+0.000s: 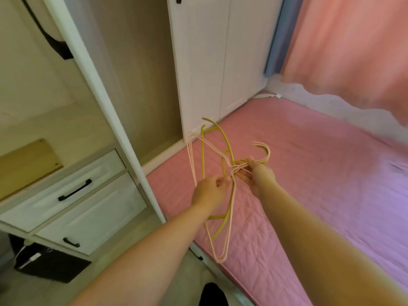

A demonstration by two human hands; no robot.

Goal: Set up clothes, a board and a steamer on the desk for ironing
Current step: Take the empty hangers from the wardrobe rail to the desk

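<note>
Held item: a bundle of empty clothes hangers (231,173), thin-framed, some pale pink and some yellow-green, necks gathered together and frames splaying out above and below the hands. Right hand (257,175): fingers curled round the gathered necks just below the hooks, the hooks curving up and away beyond its fingertips. Left hand (209,191): just beside the right, thumb and fingertips pinching a pale pink hanger frame close to where the necks meet (the exact strand is hard to tell in the tangle). Both hands sit close together, forearms reaching in from the lower edge of the view. Beneath and to the right of the hands: a bed (320,173) with a pink quilted cover. Beyond the hands: a white wardrobe (203,62), its left section standing open. To the left of the left hand: two white drawers (84,195) with black handles. Below the drawers, on the floor: a dark bin (53,268). Far right, past the bed: a pink curtain (353,40).
</note>
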